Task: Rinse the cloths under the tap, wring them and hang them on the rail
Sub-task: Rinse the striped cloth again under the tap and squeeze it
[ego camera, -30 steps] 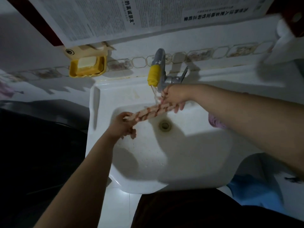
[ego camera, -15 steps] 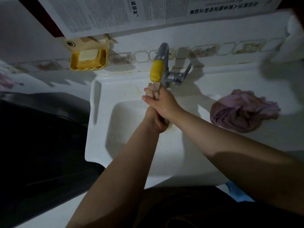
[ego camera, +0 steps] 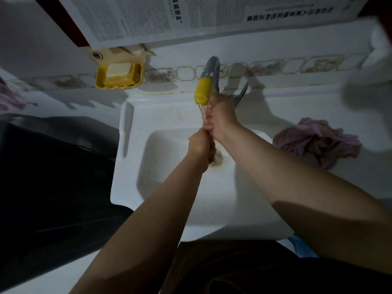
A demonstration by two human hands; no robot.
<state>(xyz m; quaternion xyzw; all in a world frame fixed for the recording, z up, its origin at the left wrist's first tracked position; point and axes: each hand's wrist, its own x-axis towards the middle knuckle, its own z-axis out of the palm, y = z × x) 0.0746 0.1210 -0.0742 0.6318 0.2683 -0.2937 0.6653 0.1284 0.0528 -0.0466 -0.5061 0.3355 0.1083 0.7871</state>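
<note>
Both hands were clamped on one twisted cloth held upright under the tap, over the sink drain: the right hand gripped the upper end, the left hand the lower. To wring well, the fists should probably turn opposite ways, staying close together above the bowl so water falls inside. A second, purple cloth lay crumpled on the sink's right edge, apparently waiting. No rail was visible.

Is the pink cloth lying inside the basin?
No, the pink cloth lies bunched on the sink ledge, right of the basin.
</note>
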